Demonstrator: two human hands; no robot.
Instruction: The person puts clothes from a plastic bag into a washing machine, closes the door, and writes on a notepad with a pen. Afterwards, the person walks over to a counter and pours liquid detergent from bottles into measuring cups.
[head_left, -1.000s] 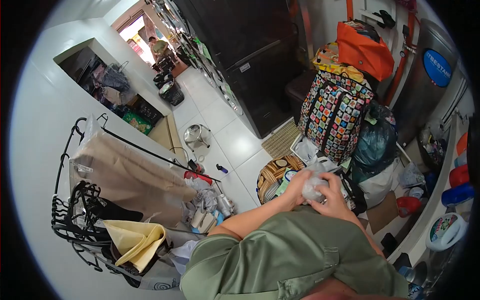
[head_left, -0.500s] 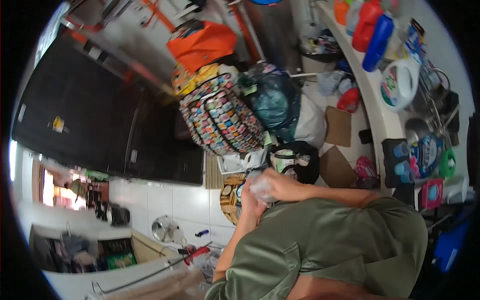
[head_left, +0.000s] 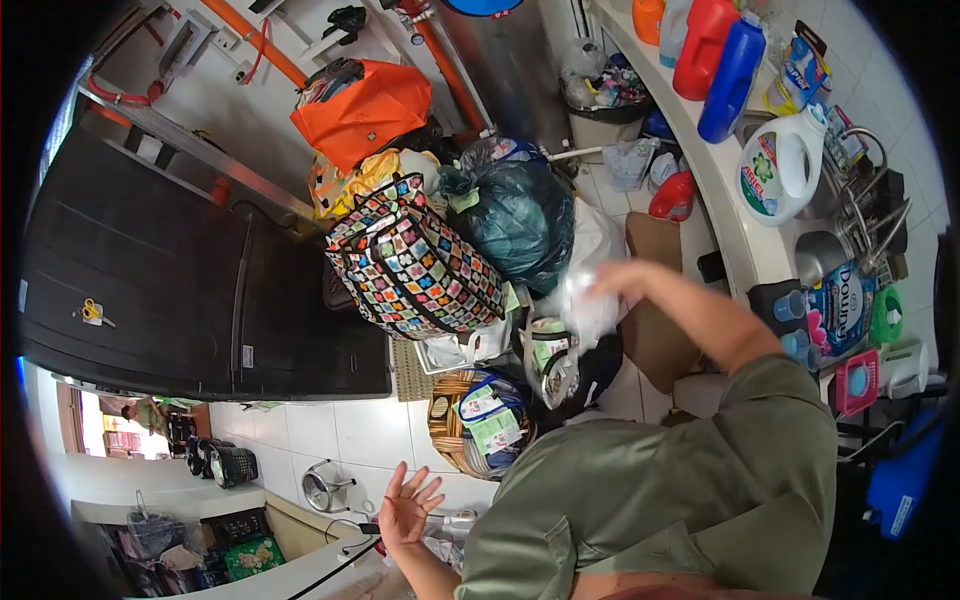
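Note:
My right hand is stretched forward with its fingers closed on a clear plastic bag, which is crumpled and blurred by motion. Below the bag lies a black bag with a pale, see-through panel, partly covered by it. My left hand is raised at the lower left, empty, its fingers spread. Between my hands on the floor stands a woven basket holding a blue-edged pouch with green and white labels.
A patterned bag, a dark green garbage bag and an orange bag are piled ahead. Black cabinets stand left. Along the right runs a counter with a detergent jug. Flattened cardboard lies on the floor.
My hands were together around the clear plastic. Now my left hand has moved away to the lower left and opened, while my right hand has carried the bag forward and right.

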